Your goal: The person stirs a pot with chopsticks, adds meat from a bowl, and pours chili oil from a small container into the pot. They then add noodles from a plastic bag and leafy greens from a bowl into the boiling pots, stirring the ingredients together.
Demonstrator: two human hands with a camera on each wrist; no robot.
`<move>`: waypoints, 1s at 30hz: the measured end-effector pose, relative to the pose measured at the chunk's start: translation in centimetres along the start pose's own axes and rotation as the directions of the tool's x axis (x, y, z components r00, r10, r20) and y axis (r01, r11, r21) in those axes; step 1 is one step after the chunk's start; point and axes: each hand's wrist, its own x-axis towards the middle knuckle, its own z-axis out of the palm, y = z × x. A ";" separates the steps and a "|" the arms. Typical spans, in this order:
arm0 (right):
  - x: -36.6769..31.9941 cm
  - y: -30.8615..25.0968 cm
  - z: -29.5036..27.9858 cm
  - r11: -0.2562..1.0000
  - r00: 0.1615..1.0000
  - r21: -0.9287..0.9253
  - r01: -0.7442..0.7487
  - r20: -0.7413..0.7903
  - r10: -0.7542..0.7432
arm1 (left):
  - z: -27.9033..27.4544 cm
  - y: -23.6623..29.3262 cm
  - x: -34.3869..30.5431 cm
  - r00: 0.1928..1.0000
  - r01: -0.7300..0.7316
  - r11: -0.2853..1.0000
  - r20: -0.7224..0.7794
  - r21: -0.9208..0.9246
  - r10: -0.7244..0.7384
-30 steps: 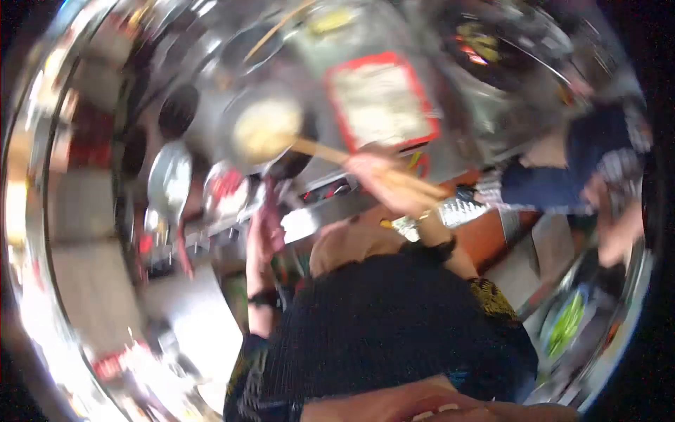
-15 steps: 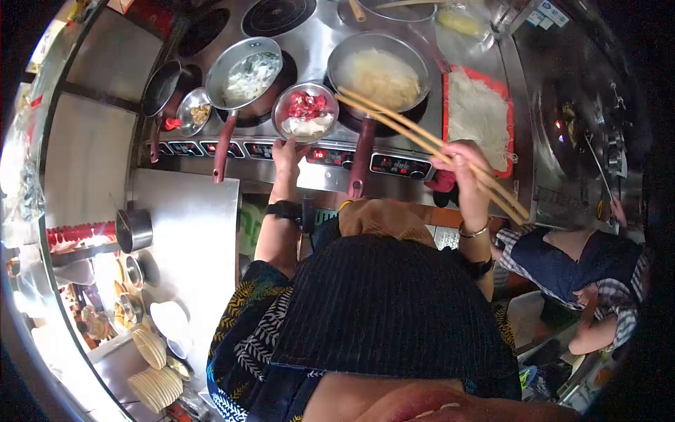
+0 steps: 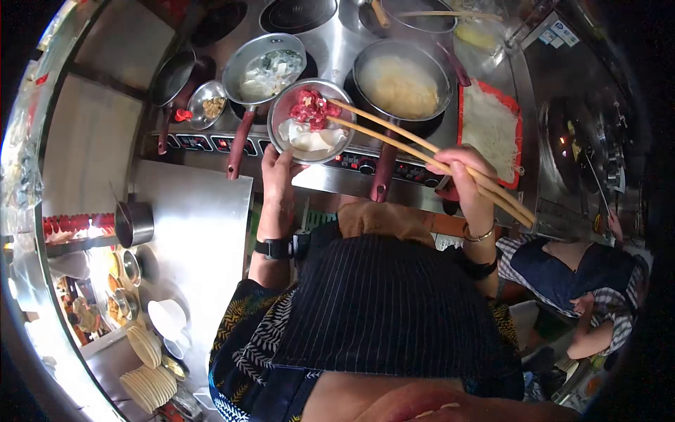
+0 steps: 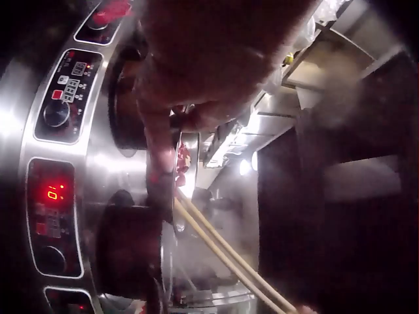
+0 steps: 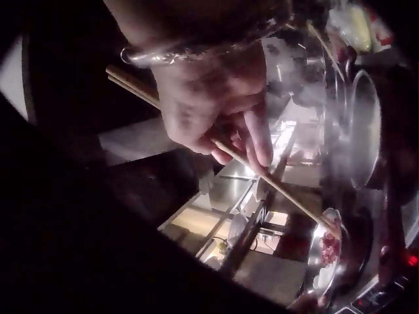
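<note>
My left hand [image 3: 279, 172] grips the near rim of a metal bowl [image 3: 280, 105], thumb on top. Raw red meat [image 3: 313, 109] and a white, soft-looking food [image 3: 309, 138] fill it. My right hand [image 3: 470, 172] holds a pair of long wooden chopsticks [image 3: 513, 204], whose tips are at the meat; the right wrist view shows them meeting the bowl's contents too. Just right of the bowl sits a pan [image 3: 384, 169] of pale food in cloudy liquid. Behind the bowl, to the left, is a pan of white pieces in broth [image 3: 271, 76].
A small bowl of brown bits [image 3: 212, 105] and a dark pan [image 3: 174, 77] stand at left on the stove. On the right lies a red-rimmed tray [image 3: 520, 141] of white noodles. Control panels [image 4: 55, 209] line the stove front. Another person [image 3: 576, 274] stands at right.
Earlier, in a blurred view, a chopstick reached into the pale-food pan. Since half a second ago, the bowl appears larger and nearer, and the chopstick tips have come over its meat.
</note>
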 end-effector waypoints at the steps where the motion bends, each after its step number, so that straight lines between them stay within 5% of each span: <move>1: -0.3 -0.7 -0.1 0.999 0.998 -0.029 0.018 -0.056 -0.019 | 0.5 0.8 -0.3 1.000 0.000 1.000 0.015 0.003 0.000; 6: -2.5 -1.5 -3.0 0.992 0.971 -0.103 0.068 -0.222 -0.090 | 4.3 2.5 -0.9 0.997 0.011 0.999 0.076 -0.046 -0.007; 12: -7.3 -1.5 -7.7 0.990 0.832 -0.066 0.123 -0.537 -0.139 | 10.2 2.2 -2.2 0.980 0.037 0.995 0.200 -0.097 -0.017; 20: -13.8 -4.9 -13.4 0.881 0.794 -0.396 0.258 -0.432 -0.427 | 18.6 0.7 -4.3 0.923 0.072 0.992 0.383 -0.107 -0.026; 30: -17.9 -5.4 -17.9 0.854 0.635 -0.442 0.274 -0.584 -0.506 | 29.4 -2.6 -6.3 0.822 0.119 0.993 0.563 -0.015 -0.090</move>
